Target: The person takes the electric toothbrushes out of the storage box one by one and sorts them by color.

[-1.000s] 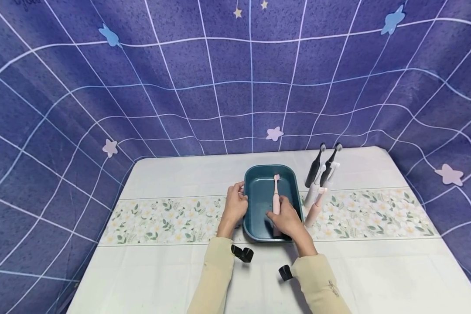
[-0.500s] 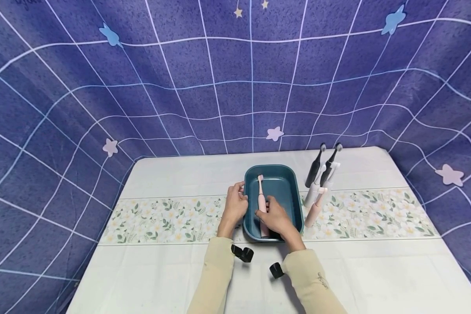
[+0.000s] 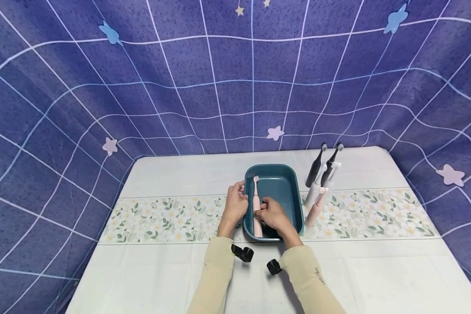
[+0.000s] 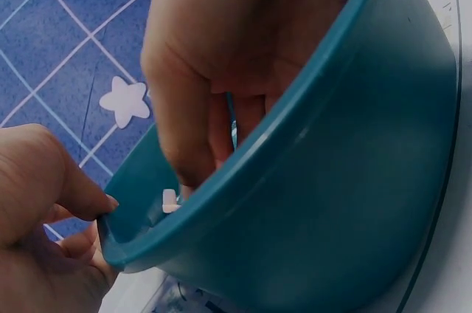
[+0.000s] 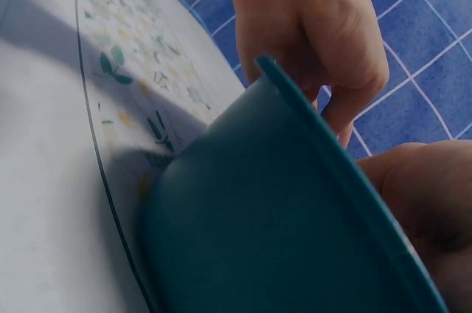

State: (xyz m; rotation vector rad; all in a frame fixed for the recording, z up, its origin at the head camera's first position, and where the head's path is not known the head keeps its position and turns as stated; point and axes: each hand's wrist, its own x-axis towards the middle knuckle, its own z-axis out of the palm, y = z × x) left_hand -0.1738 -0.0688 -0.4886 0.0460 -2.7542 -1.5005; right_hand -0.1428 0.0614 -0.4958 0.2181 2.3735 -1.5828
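Note:
A teal basin (image 3: 280, 205) stands on the table. A pink electric toothbrush (image 3: 257, 204) lies in it along the left wall, bristle head toward the back. My right hand (image 3: 274, 213) reaches over the near right side of the basin and holds the toothbrush's handle between thumb and fingers. At the basin's left side, my left hand (image 3: 235, 203) pinches the rim; the left wrist view shows its thumb and fingers on either side of the edge. In that view the near wall hides most of the toothbrush, with only its pale head (image 4: 170, 201) showing.
Several electric toothbrushes stand upright just right of the basin: black ones (image 3: 314, 172) at the back, white ones (image 3: 312, 194) in the middle, a pink one (image 3: 315, 213) in front. A floral band (image 3: 172, 222) crosses the white table; a purple curtain (image 3: 188, 100) hangs behind.
My right hand has moved left inside the basin with the pink electric toothbrush, which went from the middle to the left wall. My left hand has stayed at the rim.

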